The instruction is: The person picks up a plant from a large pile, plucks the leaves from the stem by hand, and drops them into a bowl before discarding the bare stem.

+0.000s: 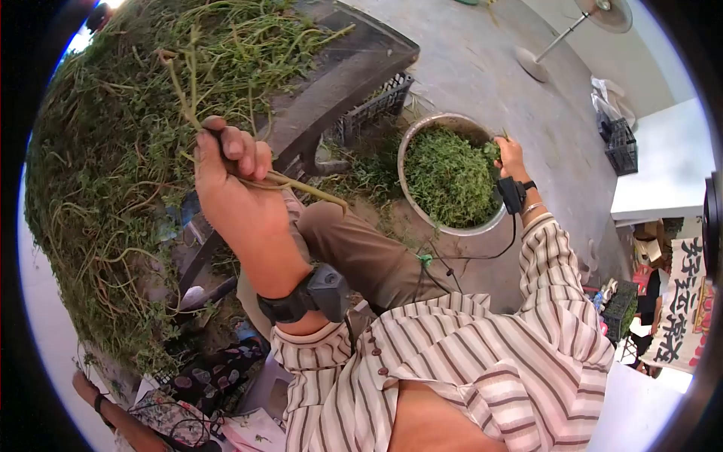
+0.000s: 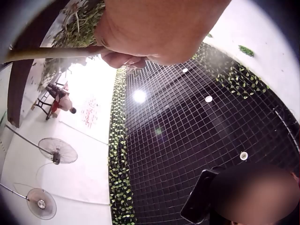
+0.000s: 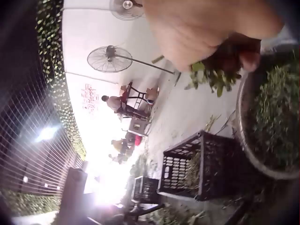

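Observation:
In the head view the left hand (image 1: 237, 162) grips a few long green stems (image 1: 301, 188) beside the big heap of leafy stems (image 1: 98, 173) on the dark table (image 1: 339, 68). Its fingers are curled round them, and the stems stick out on both sides. The right hand (image 1: 510, 157) is at the right rim of a round metal basin (image 1: 404, 162) filled with green leaves (image 1: 452, 177). In the right wrist view this hand (image 3: 211, 37) pinches a small leafy sprig (image 3: 213, 79), its fingertips partly hidden.
Black crates (image 3: 206, 164) stand on the floor by the basin. A standing fan (image 1: 533, 64) and another dark crate (image 1: 621, 147) are farther back. At the lower left another person's arm (image 1: 113, 414) reaches to the heap. A cable (image 1: 489, 258) runs from the right wrist.

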Motion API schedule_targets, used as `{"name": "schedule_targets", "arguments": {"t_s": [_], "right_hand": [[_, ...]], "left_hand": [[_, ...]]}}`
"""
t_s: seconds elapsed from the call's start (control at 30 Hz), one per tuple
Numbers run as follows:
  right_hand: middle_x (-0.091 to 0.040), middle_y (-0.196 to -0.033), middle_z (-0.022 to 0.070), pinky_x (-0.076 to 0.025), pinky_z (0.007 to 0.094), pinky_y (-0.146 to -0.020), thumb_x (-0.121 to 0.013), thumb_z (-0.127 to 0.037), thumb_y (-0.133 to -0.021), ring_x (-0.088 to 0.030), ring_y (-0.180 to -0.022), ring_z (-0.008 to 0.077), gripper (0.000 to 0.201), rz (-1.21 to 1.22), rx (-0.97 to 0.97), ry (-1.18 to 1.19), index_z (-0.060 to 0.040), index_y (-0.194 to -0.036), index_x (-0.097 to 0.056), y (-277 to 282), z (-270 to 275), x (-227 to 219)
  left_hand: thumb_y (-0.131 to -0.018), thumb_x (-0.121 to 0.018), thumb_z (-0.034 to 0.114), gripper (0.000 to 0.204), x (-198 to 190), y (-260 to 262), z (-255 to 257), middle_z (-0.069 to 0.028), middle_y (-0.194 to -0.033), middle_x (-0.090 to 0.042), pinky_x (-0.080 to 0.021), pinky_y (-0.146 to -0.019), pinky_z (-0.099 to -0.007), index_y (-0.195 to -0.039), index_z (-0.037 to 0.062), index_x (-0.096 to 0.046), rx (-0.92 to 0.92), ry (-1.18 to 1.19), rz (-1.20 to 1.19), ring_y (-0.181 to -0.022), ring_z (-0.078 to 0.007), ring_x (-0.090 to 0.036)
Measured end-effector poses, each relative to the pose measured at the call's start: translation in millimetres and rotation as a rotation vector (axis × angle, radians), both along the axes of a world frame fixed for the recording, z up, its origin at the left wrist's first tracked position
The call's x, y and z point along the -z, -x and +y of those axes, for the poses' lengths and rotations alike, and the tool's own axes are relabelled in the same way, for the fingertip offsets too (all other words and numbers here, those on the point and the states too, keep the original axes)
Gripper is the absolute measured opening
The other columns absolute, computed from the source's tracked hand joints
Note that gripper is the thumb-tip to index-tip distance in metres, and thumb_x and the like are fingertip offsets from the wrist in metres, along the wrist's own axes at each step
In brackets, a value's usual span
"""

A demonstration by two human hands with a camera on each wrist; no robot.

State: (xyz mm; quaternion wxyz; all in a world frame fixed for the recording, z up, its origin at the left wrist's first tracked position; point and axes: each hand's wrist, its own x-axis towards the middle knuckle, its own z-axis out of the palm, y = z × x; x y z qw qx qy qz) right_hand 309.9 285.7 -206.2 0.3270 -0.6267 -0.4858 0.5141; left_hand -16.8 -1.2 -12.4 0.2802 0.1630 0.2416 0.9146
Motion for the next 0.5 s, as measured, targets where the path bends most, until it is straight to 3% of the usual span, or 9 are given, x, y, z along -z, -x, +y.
{"name": "schedule_targets", "arguments": {"t_s": [0.07,0.13,0.2,0.23,0.3,0.37,0.4,0.47,0.5], "right_hand": [[-0.045,-0.067,-0.0011,-0.041,0.0288,-0.042,-0.057,-0.025,-0.08,-0.045,-0.061,0.0089,0.022,-0.231,-0.189,-0.068,-0.0066,-0.093,-0.057,-5.7,0.3,-7.1],[-0.056,-0.078,0.0074,-0.046,0.0346,-0.052,-0.055,-0.024,-0.081,-0.055,-0.068,0.0171,0.03,-0.252,-0.306,-0.179,-0.0027,-0.102,-0.053,-6.8,-4.1,-1.1],[-0.058,-0.088,0.0159,-0.047,0.0372,-0.065,-0.056,-0.021,-0.079,-0.057,-0.074,0.0273,0.036,-0.487,-0.56,-0.854,-0.001,-0.108,-0.05,-20.4,11.8,31.7],[-0.058,-0.094,0.0218,-0.045,0.0377,-0.072,-0.056,-0.019,-0.077,-0.057,-0.081,0.0323,0.038,-0.66,-0.556,-0.744,0.0011,-0.11,-0.05,-21.9,12.5,36.2],[-0.059,-0.091,0.0206,-0.045,0.0373,-0.068,-0.056,-0.018,-0.077,-0.058,-0.077,0.0298,0.036,-0.536,-0.615,-0.63,0.0031,-0.106,-0.052,-7.4,8.2,28.8],[-0.062,-0.083,0.0139,-0.046,0.0316,-0.06,-0.054,-0.018,-0.08,-0.059,-0.068,0.0214,0.028,-0.404,-0.621,-0.391,0.003,-0.098,-0.057,18.6,-14.7,0.9],[-0.062,-0.083,0.0139,-0.046,0.0316,-0.06,-0.054,-0.018,-0.08,-0.059,-0.068,0.0214,0.028,-0.397,-0.621,-0.4,0.003,-0.098,-0.057,38.0,-31.4,-23.0],[-0.062,-0.073,0.0046,-0.043,0.0239,-0.051,-0.05,-0.019,-0.084,-0.057,-0.058,0.0109,0.024,-0.081,-0.652,-0.131,0.0007,-0.093,-0.06,76.7,-68.7,-72.3],[-0.061,-0.074,0.0024,-0.042,0.0219,-0.049,-0.049,-0.019,-0.086,-0.055,-0.058,0.0082,0.023,-0.054,-0.732,-0.141,-0.0001,-0.093,-0.061,87.7,-76.4,-82.0]], "left_hand": [[-0.094,-0.041,0.018,0.019,0.9,-0.4,-0.7,-0.0001,-0.065,-0.038,-0.029,-0.046,-0.0221,-0.092,0.0008,-0.049,-0.007,0.006,-0.015,-0.054,-0.0083,-0.033],[-0.092,-0.043,0.02,0.02,1.5,-0.8,-1.3,0.0004,-0.064,-0.04,-0.03,-0.046,-0.0222,-0.092,0.0021,-0.051,-0.032,0.039,-0.031,-0.054,-0.008,-0.034],[-0.093,-0.043,0.021,0.021,-0.6,-2.3,-0.1,0.0003,-0.063,-0.042,-0.029,-0.045,-0.0222,-0.092,0.0025,-0.052,-0.067,0.05,-0.043,-0.051,-0.0079,-0.035],[-0.093,-0.043,0.023,0.022,-1.6,-3.0,1.3,0.0003,-0.063,-0.044,-0.029,-0.044,-0.0223,-0.091,0.003,-0.052,-0.062,0.071,-0.079,-0.049,-0.0079,-0.036],[-0.093,-0.043,0.023,0.022,-3.6,-4.9,3.7,0.0003,-0.062,-0.044,-0.029,-0.044,-0.0223,-0.091,0.0031,-0.052,-0.078,0.061,-0.067,-0.048,-0.0077,-0.036],[-0.093,-0.042,0.023,0.022,-2.8,-6.8,4.9,0.0003,-0.062,-0.044,-0.03,-0.044,-0.0224,-0.091,0.0032,-0.052,-0.071,0.058,-0.061,-0.048,-0.0075,-0.036],[-0.093,-0.042,0.022,0.022,-1.5,-7.5,5.6,0.0003,-0.063,-0.044,-0.03,-0.045,-0.0221,-0.092,0.0029,-0.052,-0.049,0.045,-0.062,-0.049,-0.0075,-0.036],[-0.094,-0.042,0.022,0.022,-1.8,-9.8,6.6,0.0001,-0.063,-0.044,-0.03,-0.045,-0.022,-0.094,0.0021,-0.052,-0.023,0.042,-0.056,-0.049,-0.0075,-0.037],[-0.094,-0.042,0.022,0.022,-2.1,-10.3,6.6,0.0001,-0.063,-0.044,-0.03,-0.045,-0.022,-0.094,0.0021,-0.052,-0.025,0.034,-0.049,-0.049,-0.0075,-0.037]]}}
